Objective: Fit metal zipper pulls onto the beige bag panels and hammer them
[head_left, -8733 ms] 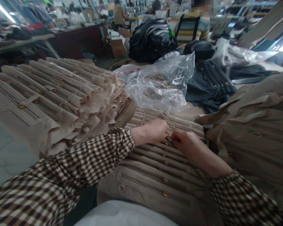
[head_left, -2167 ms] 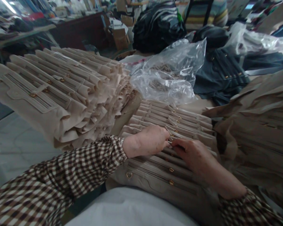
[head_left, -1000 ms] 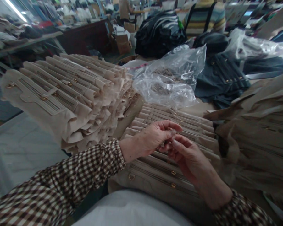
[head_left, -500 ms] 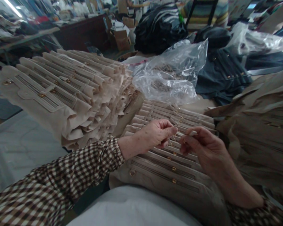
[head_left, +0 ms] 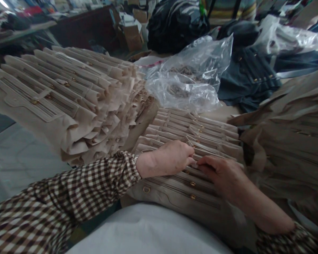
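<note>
A row of overlapping beige fabric panels [head_left: 172, 206] lies before me, each with a zipper and small gold rings. My left hand [head_left: 167, 158] is closed over the middle of the row, its fingertips pinched at one zipper; what they grip is hidden. Close against it, my right hand [head_left: 224, 173] pinches a small pale tab [head_left: 194, 164], mostly covered by the fingers. Narrow beige zipper pulls [head_left: 193, 129] hang from gold rings on the panels farther back. On the nearer panels, bare gold rings [head_left: 193, 196] show at the zippers.
Left of the row rises a thick stack of beige zippered panels [head_left: 87, 113]. Behind it, a clear plastic bag [head_left: 201, 98] holds small beige strips. Dark fabric pieces [head_left: 246, 81] lie at the back right, and more beige fabric [head_left: 288, 151] heaps at the right.
My right hand has moved left and down, bringing the pale tab to the panel's zipper. My left hand has turned palm-down, its fingertips now meeting the right hand's. The view has shifted slightly.
</note>
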A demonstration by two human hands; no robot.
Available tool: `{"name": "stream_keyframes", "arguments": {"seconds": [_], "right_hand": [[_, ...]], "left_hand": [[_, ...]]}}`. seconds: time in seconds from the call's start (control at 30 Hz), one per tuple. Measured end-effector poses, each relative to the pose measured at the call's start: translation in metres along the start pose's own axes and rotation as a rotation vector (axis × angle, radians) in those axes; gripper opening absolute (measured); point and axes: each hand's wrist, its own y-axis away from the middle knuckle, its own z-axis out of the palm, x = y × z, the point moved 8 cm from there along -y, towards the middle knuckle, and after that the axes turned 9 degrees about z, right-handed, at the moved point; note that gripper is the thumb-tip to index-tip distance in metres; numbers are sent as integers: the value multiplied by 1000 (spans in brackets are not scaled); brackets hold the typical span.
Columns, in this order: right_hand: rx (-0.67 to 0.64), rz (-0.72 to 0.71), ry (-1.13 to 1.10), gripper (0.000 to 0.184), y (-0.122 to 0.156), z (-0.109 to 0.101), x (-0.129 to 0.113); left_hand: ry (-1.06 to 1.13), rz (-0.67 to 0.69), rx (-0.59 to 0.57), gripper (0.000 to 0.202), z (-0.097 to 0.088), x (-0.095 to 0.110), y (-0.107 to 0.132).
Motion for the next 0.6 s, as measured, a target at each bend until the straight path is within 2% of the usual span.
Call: {"name": "stream_keyframes", "arguments": {"seconds": [0.13,0.4,0.5,0.6], "right_hand": [[18,-16,125,23,3,9,3],[-107,79,278,16,-5,14,-3],[-113,74,310,14,-5,16,-4],[-109,71,300,15,-5,15,-2]], "left_hand": [[-155,-14,-70,26,6,4,-2],[-264,-68,-141,30,11,10,0],[-256,-73,-130,29,11,7,2],[-221,-112,-84,27,8,-4,5]]}}
